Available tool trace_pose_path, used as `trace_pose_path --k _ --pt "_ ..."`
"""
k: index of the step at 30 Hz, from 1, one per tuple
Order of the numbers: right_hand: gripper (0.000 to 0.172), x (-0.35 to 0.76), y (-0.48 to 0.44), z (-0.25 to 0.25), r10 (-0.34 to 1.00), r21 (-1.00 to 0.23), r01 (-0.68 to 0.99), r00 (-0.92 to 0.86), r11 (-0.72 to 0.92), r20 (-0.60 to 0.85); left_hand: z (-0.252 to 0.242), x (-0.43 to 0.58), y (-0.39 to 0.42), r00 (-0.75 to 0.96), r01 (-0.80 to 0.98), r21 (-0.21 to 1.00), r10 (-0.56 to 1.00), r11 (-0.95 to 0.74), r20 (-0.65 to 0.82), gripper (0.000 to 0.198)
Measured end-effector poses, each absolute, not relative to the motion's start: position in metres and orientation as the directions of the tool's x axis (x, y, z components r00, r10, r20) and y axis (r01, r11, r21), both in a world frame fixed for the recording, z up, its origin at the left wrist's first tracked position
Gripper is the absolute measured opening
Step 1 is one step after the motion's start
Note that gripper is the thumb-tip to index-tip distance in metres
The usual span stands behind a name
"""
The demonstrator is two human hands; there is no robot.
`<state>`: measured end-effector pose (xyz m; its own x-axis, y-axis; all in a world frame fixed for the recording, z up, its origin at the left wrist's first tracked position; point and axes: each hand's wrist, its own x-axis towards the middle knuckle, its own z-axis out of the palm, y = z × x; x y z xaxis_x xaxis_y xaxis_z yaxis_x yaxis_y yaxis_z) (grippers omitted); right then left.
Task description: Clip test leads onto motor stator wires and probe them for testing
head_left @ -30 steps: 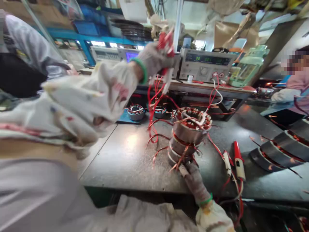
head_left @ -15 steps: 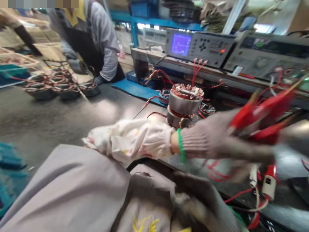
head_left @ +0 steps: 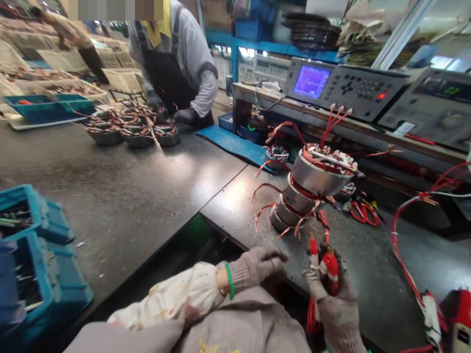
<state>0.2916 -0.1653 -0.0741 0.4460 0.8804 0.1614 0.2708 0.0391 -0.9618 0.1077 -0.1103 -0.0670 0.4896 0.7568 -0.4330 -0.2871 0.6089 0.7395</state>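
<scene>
My right hand [head_left: 333, 299], in a grey knit glove, is closed around red alligator clips [head_left: 328, 262] with red leads, held upright near the bench's front edge. My gloved left hand [head_left: 259, 262] rests at that edge just left of it, fingers curled with nothing visible in them. Behind both hands stands a leaning stack of wound motor stators [head_left: 312, 189] with red and copper wire ends sticking out.
A tester with a blue screen [head_left: 344, 88] sits on the rear shelf. Red-handled scissors [head_left: 362, 213] lie right of the stack. A red probe [head_left: 456, 318] lies at lower right. Blue bins [head_left: 33, 235] sit at left. A person in an apron [head_left: 176, 59] works over stators [head_left: 136, 130].
My view swung left across the bench. The red clips, first raised high in my left hand, are now held low in my right hand; my left hand dropped to the bench edge.
</scene>
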Motion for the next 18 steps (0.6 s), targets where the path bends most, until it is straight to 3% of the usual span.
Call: trace_pose_path --k 2,5,10,13,15,16,17,18 --pt "0.050 0.296 -0.157 -0.073 0.839 -0.992 0.125 0.538 0.009 0.075 -0.082 0.118 -0.088 0.295 -0.537 0.564 0.766 0.627 -0.572 0.015" --pt "0.051 0.300 -0.144 -0.074 0.803 -0.999 -0.033 0.594 -0.035 -0.047 -0.087 0.128 -0.048 0.139 -0.705 0.489 0.776 0.514 -0.615 0.015" --pt "0.043 0.303 -0.139 -0.078 0.796 -0.997 -0.070 0.602 -0.032 -0.068 -0.064 0.104 -0.019 0.131 -0.825 0.395 0.817 0.404 -0.561 0.019" --pt "0.043 0.309 -0.147 -0.082 0.786 -0.992 -0.125 0.614 0.001 -0.077 -0.056 0.080 -0.021 0.200 -0.819 0.402 0.861 0.409 -0.467 0.017" --pt "0.043 0.317 -0.156 -0.085 0.799 -0.987 -0.162 0.594 0.009 -0.090 -0.058 0.067 -0.022 0.211 -0.706 0.566 0.889 0.426 -0.406 0.017" --pt "0.043 0.322 -0.161 -0.087 0.813 -0.984 -0.180 0.574 0.007 -0.099 -0.061 0.064 -0.021 0.176 -0.537 0.741 0.912 0.403 -0.369 0.024" --pt "0.041 0.327 -0.166 -0.089 0.829 -0.981 -0.195 0.549 0.003 -0.107 -0.065 0.061 -0.019 0.121 -0.264 0.905 0.942 0.335 -0.314 0.030" --pt "0.039 0.331 -0.170 -0.091 0.846 -0.980 -0.199 0.522 -0.002 -0.108 -0.070 0.061 -0.015 0.080 0.074 0.971 0.969 0.227 -0.233 0.034"
